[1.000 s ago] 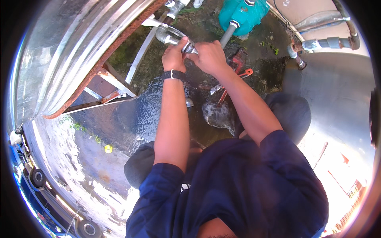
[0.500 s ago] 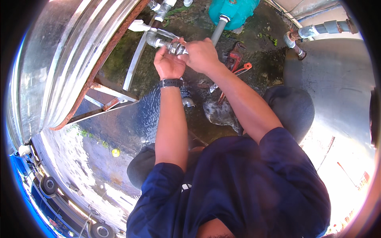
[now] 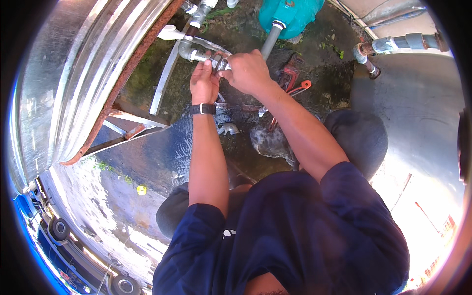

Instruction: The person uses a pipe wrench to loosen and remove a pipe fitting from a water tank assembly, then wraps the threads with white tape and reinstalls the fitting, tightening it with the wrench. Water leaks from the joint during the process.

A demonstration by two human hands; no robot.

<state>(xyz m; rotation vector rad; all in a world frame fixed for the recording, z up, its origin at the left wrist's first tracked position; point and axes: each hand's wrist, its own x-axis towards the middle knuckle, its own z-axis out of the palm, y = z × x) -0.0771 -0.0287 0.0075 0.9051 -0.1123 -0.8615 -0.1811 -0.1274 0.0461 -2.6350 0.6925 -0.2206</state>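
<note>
Your left grip (image 3: 203, 84) and right grip (image 3: 248, 73) clamp the pipe coupling (image 3: 219, 62), whose long axis slants rightward, toward you.

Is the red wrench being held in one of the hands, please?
No, the red wrench lies on the ground, while the left hand and right hand touch the pipe fitting.

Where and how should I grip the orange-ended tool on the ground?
Probably by its orange end, from the person's right: it's slim and sticks out into the open there, while the right forearm overlaps the ground to its left.
</note>
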